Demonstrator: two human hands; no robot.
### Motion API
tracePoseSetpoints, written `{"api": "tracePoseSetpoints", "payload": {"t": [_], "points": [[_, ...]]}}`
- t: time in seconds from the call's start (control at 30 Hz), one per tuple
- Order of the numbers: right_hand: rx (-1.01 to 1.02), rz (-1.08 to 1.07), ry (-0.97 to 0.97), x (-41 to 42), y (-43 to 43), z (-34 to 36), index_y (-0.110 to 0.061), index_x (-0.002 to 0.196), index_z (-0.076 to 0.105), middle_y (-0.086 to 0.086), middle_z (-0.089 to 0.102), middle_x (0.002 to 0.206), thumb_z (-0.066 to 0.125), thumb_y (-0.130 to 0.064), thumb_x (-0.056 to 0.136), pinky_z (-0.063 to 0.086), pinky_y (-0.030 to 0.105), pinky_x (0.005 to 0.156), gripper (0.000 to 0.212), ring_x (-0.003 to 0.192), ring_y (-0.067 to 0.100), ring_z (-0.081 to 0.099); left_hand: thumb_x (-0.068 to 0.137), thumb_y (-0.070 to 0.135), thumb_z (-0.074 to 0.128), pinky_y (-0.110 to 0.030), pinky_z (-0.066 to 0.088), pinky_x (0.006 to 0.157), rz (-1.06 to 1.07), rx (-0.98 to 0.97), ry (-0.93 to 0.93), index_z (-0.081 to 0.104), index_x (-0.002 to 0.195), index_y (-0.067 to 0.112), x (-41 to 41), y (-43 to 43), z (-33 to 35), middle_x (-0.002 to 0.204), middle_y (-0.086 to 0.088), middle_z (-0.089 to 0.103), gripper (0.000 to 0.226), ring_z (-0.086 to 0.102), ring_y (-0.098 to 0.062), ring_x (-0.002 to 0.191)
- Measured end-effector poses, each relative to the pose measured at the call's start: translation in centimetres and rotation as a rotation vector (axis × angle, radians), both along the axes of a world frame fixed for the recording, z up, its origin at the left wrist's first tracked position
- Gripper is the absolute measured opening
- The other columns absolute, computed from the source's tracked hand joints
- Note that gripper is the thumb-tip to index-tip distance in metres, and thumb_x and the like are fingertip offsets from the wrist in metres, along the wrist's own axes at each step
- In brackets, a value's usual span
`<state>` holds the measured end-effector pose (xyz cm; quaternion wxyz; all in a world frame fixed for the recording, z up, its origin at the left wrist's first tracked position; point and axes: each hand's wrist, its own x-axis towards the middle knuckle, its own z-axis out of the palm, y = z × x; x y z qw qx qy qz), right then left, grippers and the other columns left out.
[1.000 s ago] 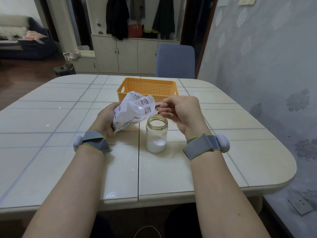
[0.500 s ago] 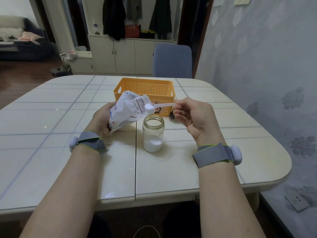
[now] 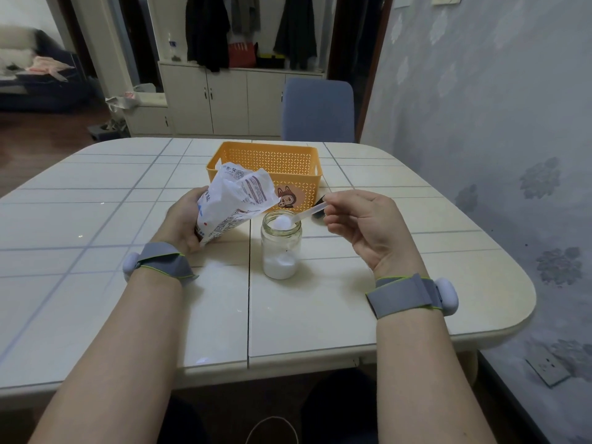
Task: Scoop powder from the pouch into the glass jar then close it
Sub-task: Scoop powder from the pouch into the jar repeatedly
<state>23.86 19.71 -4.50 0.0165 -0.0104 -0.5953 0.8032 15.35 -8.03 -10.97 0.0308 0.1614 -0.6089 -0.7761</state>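
right hand (image 3: 363, 225) pinches my spoon (image 3: 296, 217), its heaped bowl over the glass jar (image 3: 281, 248) mid-table, ready to tip. left hand (image 3: 182, 224) clamps the pouch (image 3: 234, 203) tilted, mouth beside the jar, keeping refills short. orange basket (image 3: 266, 161) sits beyond.

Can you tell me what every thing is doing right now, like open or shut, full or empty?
Glass jar: upright, open, no lid on, some white powder at the bottom.
Pouch: open at the top, tilted, held by the left hand.
Spoon: heaped with powder, over the jar mouth, held by the right hand.
Orange basket: upright, open top; contents hidden.
Dark lid-like thing: mostly hidden behind the right hand.
Cabinet doors: shut.
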Motion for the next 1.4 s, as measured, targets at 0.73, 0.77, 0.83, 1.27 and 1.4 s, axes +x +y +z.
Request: {"api": "tracePoseSetpoints", "payload": {"t": [0.73, 0.77, 0.83, 1.27, 1.4], "points": [[-0.05, -0.014, 0.108, 0.0, -0.3, 0.1, 0.005, 0.085, 0.071, 0.011, 0.065, 0.063, 0.065, 0.005, 0.089, 0.052, 0.022, 0.049, 0.007, 0.051, 0.018, 0.061, 0.1, 0.025, 0.048, -0.022, 0.051, 0.048, -0.076, 0.062, 0.021, 0.077, 0.063, 0.017, 0.3, 0.2, 0.1, 0.066, -0.006, 0.067, 0.047, 0.063, -0.022, 0.054], [-0.059, -0.017, 0.122, 0.0, -0.4, 0.4, 0.005, 0.085, 0.071, 0.01, 0.065, 0.062, 0.065, 0.004, 0.089, 0.052, 0.021, 0.049, 0.007, 0.052, 0.017, 0.062, 0.099, 0.026, 0.049, -0.024, 0.052, 0.05, -0.074, 0.068, 0.016, 0.078, 0.07, 0.017, 0.5, 0.2, 0.2, 0.072, -0.007, 0.067, 0.042, 0.064, -0.023, 0.058], [-0.061, -0.013, 0.153, -0.3, -0.8, 1.1, 0.005, 0.085, 0.07, 0.01, 0.067, 0.062, 0.065, 0.002, 0.09, 0.054, 0.021, 0.05, 0.007, 0.053, 0.017, 0.065, 0.098, 0.028, 0.051, -0.027, 0.055, 0.055, -0.069, 0.075, 0.008, 0.078, 0.084, 0.016, 0.5, 0.2, 0.3, 0.082, -0.009, 0.069, 0.032, 0.066, -0.025, 0.066], [0.87, 0.092, 0.45, -4.5, -8.8, 2.0, -0.013, 0.08, 0.079, -0.002, 0.075, 0.073, 0.07, -0.02, 0.091, 0.058, 0.035, 0.061, 0.015, 0.061, 0.013, 0.066, 0.101, 0.022, 0.047, -0.021, 0.05, 0.043, -0.126, 0.071, 0.052, 0.077, 0.061, 0.015, -0.5, 0.2, -0.3, 0.062, -0.007, 0.065, 0.051, 0.063, -0.021, 0.047], [1.303, 0.073, 0.5, -4.8, -10.2, 1.6, -0.028, 0.072, 0.069, -0.01, 0.07, 0.089, 0.055, -0.029, 0.091, 0.058, 0.04, 0.074, 0.023, 0.088, 0.023, 0.065, 0.101, 0.025, 0.048, -0.022, 0.052, 0.045, -0.12, 0.107, 0.029, 0.074, 0.074, 0.012, -0.6, 0.1, -0.4, 0.06, -0.007, 0.067, 0.04, 0.064, -0.023, 0.053]]}}
